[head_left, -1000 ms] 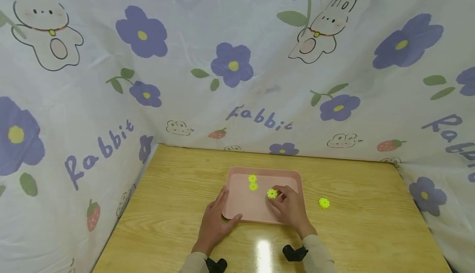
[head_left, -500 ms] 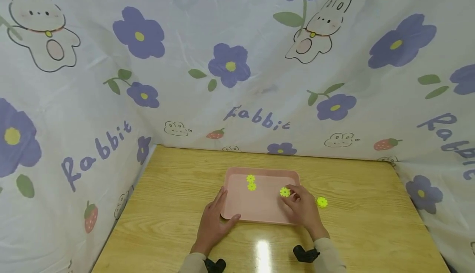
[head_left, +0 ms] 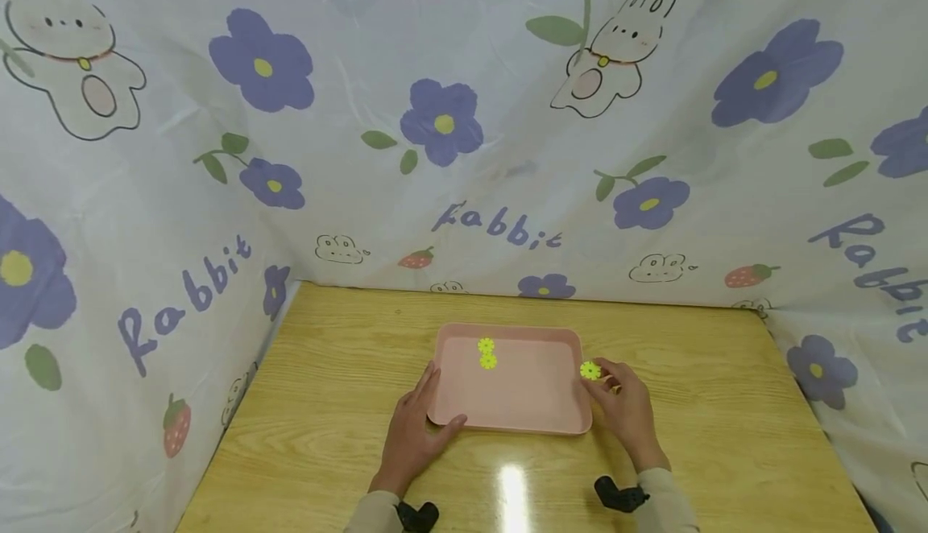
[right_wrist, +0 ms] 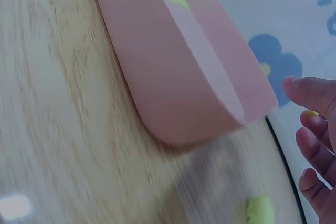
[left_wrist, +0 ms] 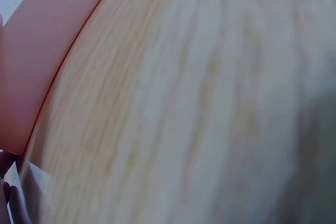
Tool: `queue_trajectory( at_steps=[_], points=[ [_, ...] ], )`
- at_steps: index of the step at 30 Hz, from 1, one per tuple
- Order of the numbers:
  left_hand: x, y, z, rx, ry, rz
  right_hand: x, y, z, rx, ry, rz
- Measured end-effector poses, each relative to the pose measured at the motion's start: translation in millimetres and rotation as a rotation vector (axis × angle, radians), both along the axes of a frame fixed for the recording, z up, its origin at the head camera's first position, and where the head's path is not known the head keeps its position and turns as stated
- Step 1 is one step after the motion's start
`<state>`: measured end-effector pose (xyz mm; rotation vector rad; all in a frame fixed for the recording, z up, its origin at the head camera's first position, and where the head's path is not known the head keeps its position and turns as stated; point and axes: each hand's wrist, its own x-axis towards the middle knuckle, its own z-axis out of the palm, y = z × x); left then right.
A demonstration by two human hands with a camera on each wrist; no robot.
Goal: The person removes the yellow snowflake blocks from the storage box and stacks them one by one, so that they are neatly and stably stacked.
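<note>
My right hand (head_left: 627, 408) pinches a yellow flower-shaped piece (head_left: 590, 370) between thumb and fingers, just over the right rim of the pink tray (head_left: 532, 384). In the right wrist view only a sliver of that piece (right_wrist: 313, 113) shows beneath the thumb (right_wrist: 307, 90). Another yellow flower-shaped piece (right_wrist: 260, 211) lies on the table to the right of the tray, mostly hidden by my hand in the head view. Two more flower-shaped pieces (head_left: 487, 354) sit edge to edge inside the tray. With fingers extended, my left hand (head_left: 415, 436) rests against the tray's left front corner.
The wooden table (head_left: 341, 364) carries everything. A white cloth (head_left: 362, 211) printed with rabbits and purple flowers hangs behind it and along both sides. Black wrist-worn devices (head_left: 619, 494) are strapped at both sleeves.
My right hand has moved right, carrying the yellow flower-shaped piece from inside the tray to its right rim and covering the piece on the table. My left hand has stayed at the tray's corner.
</note>
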<state>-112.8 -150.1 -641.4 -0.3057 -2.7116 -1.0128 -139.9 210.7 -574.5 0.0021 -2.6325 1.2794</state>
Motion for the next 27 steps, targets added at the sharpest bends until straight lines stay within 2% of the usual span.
queue_trajectory(
  at_steps=[7, 16, 21, 27],
  points=[
    [-0.3, 0.3, 2.0, -0.007, -0.005, 0.000, 6.2, 21, -3.8, 0.007, -0.007, -0.095],
    [-0.5, 0.1, 6.1, -0.002, 0.004, 0.001, 18.8, 49, -7.8, -0.018, -0.071, -0.254],
    [-0.8, 0.3, 6.9, -0.005, 0.004, 0.000, 21.5, 56, -16.3, -0.056, -0.110, -0.270],
    [-0.3, 0.9, 5.1, 0.001, -0.005, -0.002, 19.6, 56, -23.9, -0.122, -0.171, -0.232]
  ],
)
